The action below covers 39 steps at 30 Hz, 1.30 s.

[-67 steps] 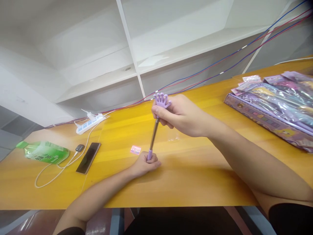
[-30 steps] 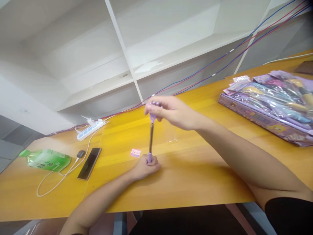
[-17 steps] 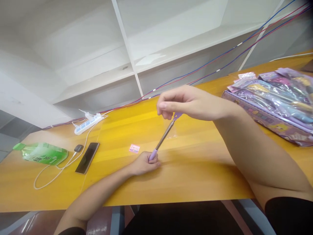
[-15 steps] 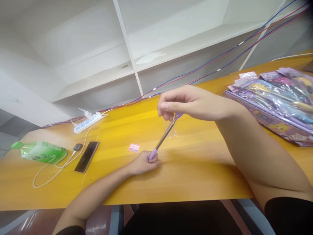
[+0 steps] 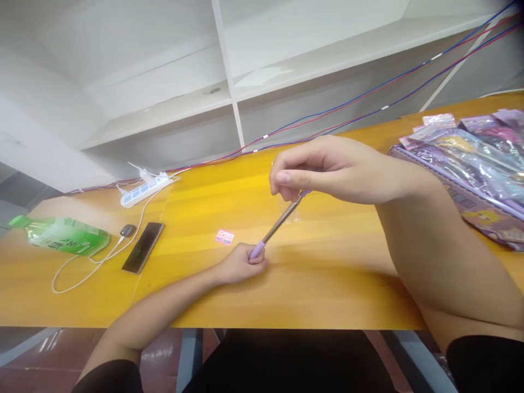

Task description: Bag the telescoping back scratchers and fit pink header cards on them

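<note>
A telescopic stick with a lilac handle and a metal shaft slants up and to the right between my hands. My left hand is closed around the handle, low over the table. At the upper end, my right hand has its fingers curled over a lilac end piece, which is mostly hidden by the palm and fingers. A small pink printed label lies on the table just beyond my left hand.
On the left are a green-labelled bottle, a dark phone, a small black earbud case on a white cable, and a power strip. A box of bagged items stands at right. Blue and red cables run along the shelving.
The view has shifted slightly, so the tabletop things sit a little higher. Both hands keep their hold on the stick, and the right hand covers slightly more of its lilac end.
</note>
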Available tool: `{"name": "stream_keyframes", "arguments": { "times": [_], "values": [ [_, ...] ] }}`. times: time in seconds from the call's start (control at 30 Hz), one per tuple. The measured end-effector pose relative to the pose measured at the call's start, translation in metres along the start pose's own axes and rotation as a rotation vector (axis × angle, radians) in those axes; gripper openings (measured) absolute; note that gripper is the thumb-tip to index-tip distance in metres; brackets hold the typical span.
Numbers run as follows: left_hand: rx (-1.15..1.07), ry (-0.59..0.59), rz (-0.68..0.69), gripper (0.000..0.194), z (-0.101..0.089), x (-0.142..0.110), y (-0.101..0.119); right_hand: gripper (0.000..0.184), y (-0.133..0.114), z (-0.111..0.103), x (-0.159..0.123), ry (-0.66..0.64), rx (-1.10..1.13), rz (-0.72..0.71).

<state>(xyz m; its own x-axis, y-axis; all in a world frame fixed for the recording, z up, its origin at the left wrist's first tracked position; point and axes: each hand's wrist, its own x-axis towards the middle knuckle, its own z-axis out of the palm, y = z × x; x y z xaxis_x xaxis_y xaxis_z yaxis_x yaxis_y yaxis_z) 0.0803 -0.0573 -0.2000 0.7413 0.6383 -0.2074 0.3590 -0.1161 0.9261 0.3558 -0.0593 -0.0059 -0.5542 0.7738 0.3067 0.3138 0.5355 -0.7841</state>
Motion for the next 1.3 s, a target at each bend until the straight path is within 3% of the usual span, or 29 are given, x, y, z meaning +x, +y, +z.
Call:
{"name": "stream_keyframes", "arguments": {
  "times": [1.3],
  "values": [
    [-0.011,0.04,0.04,0.042,0.003,0.0,0.003,0.028,0.006,0.027,0.011,-0.072,-0.096,-0.087]
  ]
}}
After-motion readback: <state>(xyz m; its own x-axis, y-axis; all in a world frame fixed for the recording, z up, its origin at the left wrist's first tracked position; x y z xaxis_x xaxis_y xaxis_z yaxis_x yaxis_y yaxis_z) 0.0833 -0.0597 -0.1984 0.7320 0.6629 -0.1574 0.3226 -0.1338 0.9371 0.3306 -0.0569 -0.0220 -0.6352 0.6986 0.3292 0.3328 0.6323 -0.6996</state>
